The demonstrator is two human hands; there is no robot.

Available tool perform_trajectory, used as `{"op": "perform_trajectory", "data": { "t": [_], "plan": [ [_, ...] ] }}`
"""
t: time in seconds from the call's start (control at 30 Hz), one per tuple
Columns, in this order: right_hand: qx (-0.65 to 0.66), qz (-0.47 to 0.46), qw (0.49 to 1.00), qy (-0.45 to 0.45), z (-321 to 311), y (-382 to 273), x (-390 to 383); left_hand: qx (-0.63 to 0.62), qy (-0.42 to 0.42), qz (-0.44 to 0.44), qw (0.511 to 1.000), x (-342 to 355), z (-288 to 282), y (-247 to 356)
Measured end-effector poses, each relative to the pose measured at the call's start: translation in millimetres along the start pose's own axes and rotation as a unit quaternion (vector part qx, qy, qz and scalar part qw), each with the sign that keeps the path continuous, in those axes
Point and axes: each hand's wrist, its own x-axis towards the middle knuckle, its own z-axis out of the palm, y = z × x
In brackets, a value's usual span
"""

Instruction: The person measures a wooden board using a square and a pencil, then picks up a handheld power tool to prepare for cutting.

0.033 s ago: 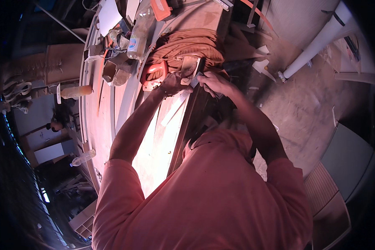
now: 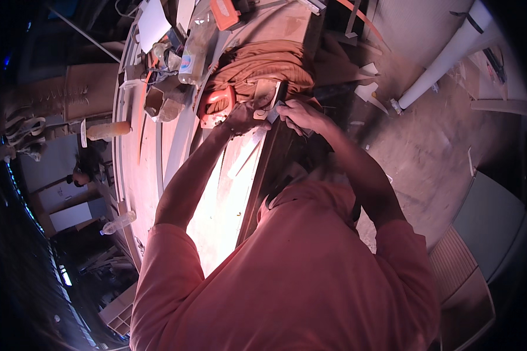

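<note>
My left hand [image 2: 245,120] is closed at the end of the workbench [image 2: 219,193], gripping a small wooden piece [image 2: 262,99]. My right hand [image 2: 298,117] is closed on a small grey flat piece [image 2: 276,111] right against it; its exact kind is unclear. A pale narrow strip [image 2: 246,152] lies below my hands along a dark-edged board. Beside my left hand is an orange saw handle [image 2: 216,99]. A crumpled rust-orange cloth [image 2: 257,61] is piled just beyond both hands.
Bottles [image 2: 193,52], offcuts and an orange case [image 2: 223,13] crowd the bench's far left. A white roll [image 2: 433,67] leans at right over a dusty floor [image 2: 416,152] with scraps. Panels [image 2: 480,228] stand lower right. Another person [image 2: 81,176] is at far left, beyond a clear bottle [image 2: 117,222].
</note>
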Motion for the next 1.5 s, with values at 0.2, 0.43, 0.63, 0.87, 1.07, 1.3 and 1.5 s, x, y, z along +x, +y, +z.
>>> {"op": "perform_trajectory", "data": {
  "t": [0.2,0.43,0.63,0.87,1.07,1.3,1.5],
  "plan": [
    [0.074,-0.084,0.987,0.113,51,20,-11,0.162,-0.048,-0.073,0.983,-3,0,-48],
    [0.095,-0.048,0.983,0.151,35,10,-13,0.100,-0.048,-0.015,0.994,40,-28,19],
    [0.024,-0.053,0.996,0.071,11,3,-3,0.017,-0.032,0.043,0.998,45,-21,3],
    [-0.002,-0.030,0.999,0.020,-11,-8,13,0.033,-0.033,0.037,0.998,54,-22,5],
    [0.115,-0.088,0.983,0.111,5,2,-3,0.008,-0.019,0.013,1.000,52,-22,-8],
    [0.030,-0.106,0.982,0.154,-2,9,12,-0.028,-0.018,-0.015,0.999,57,-18,-9],
    [-0.018,-0.042,0.999,0.006,-36,-23,23,-0.057,-0.019,0.030,0.998,55,-20,-4]
  ]
}}
